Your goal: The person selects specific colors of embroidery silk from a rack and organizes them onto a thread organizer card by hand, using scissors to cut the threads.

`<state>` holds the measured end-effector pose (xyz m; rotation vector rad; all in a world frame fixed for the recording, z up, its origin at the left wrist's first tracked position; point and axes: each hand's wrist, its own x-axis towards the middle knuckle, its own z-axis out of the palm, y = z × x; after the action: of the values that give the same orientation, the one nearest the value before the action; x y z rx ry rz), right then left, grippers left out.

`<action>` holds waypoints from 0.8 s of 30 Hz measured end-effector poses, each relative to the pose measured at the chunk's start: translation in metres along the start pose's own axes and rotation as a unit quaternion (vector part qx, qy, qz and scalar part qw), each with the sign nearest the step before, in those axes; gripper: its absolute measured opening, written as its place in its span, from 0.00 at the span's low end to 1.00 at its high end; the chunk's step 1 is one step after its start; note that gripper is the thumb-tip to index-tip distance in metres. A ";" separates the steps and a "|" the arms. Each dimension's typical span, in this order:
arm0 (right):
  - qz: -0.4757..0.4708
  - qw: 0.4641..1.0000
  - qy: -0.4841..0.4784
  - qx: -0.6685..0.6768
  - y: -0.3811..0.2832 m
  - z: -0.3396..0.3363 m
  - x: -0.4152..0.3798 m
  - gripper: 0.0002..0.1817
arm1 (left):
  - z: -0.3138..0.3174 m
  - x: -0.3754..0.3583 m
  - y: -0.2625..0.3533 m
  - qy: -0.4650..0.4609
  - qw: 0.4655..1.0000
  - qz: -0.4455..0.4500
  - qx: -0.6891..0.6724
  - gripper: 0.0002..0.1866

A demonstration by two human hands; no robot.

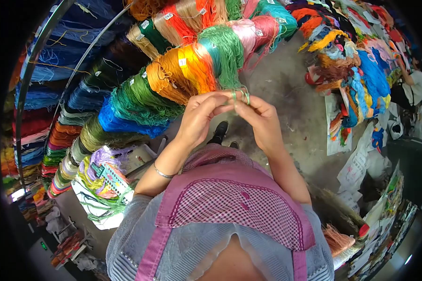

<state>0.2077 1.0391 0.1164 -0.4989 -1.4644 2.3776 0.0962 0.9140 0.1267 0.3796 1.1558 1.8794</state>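
Note:
My left hand (202,114) and my right hand (261,119) meet in front of the apron. The fingers of both are closed in a pinch on thin green thread (241,95), which loops around my right fingertips. Just beyond my fingers hangs a skein of green thread (227,51), and the held strands appear to run up to it. Orange skeins (171,75) lie close to my left hand on the same row. How the thread passes between the fingertips is partly hidden.
Racks of coloured skeins (140,98) curve along the left. A pile of bright skeins (370,84) fills the right, with a person (413,86) beyond it. At lower left, a white surface (96,206) bears loose threads and a notebook (110,180). Plastic bags (356,168) lie right.

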 end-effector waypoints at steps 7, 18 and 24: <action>0.039 0.920 -0.122 0.370 0.000 -0.033 0.015 0.16 | -0.036 0.071 -0.017 0.108 0.928 0.081 0.347 0.11; 0.085 0.979 -0.030 0.183 0.016 -0.038 0.030 0.10 | -0.038 0.113 -0.030 0.191 0.908 0.145 0.344 0.08; 0.049 0.994 0.012 0.096 0.009 -0.043 0.036 0.07 | -0.050 0.070 -0.024 0.153 0.869 0.282 0.376 0.03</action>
<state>0.1940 1.0846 0.0855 -0.5614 -1.2110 2.5458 0.0362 0.9460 0.0682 0.9577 2.1841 1.9264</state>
